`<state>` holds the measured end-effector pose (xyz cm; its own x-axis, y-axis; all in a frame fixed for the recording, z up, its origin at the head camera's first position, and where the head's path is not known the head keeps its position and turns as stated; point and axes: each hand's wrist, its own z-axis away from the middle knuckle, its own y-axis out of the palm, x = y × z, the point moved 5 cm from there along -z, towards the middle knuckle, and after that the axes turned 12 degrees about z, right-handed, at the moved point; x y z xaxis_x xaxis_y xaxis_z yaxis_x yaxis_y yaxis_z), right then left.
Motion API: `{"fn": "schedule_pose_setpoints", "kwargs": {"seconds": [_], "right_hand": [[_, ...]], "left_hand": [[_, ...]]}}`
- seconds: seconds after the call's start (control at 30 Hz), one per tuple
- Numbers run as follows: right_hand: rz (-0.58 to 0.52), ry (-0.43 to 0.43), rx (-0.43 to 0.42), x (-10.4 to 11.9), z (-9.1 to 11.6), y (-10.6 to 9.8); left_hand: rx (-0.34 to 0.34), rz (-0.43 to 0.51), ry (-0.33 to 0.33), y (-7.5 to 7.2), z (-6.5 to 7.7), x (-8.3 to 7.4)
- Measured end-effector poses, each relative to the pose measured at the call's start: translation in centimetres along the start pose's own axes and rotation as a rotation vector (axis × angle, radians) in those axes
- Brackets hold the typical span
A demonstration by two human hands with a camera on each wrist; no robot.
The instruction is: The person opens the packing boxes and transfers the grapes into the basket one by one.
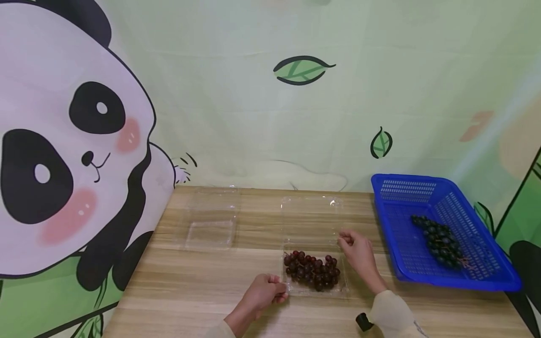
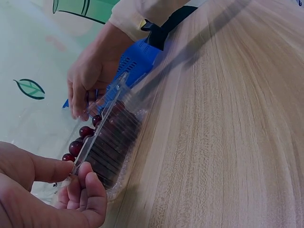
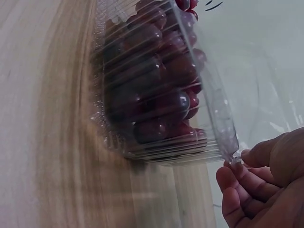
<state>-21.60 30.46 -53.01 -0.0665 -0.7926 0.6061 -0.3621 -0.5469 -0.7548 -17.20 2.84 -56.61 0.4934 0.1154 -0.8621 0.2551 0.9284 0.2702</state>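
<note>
A clear plastic clamshell box [image 1: 314, 294] stands on the wooden table, its transparent lid [image 1: 312, 218] folded back toward the wall. Dark red grapes [image 1: 313, 272] fill its base, some rising to the rim in the left wrist view. At the near left corner, my left hand [image 1: 264, 293] pinches the box's rim between thumb and index finger. My right hand [image 1: 358, 256] is on the right side, by the fold between base and lid. In the right wrist view, its thumb and fingers [image 3: 249, 183] pinch a corner of the plastic rim.
Another clear plastic box [image 1: 210, 234] lies to the left, farther back on the table [image 1: 169, 291]. On the right stands a blue perforated basket [image 1: 390, 244] with a bunch of blackish grapes [image 1: 441, 241] inside. A printed cloth [image 1: 236, 117] hangs behind the table.
</note>
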Motion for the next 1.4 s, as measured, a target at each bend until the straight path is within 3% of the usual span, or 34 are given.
{"fn": "schedule_pose_setpoints", "kwargs": {"seconds": [1.4], "right_hand": [[0.059,0.112,0.215,-0.6,-0.3,1.2]], "left_hand": [[-0.004,-0.002,0.005,0.0,-0.1,-0.1]]}}
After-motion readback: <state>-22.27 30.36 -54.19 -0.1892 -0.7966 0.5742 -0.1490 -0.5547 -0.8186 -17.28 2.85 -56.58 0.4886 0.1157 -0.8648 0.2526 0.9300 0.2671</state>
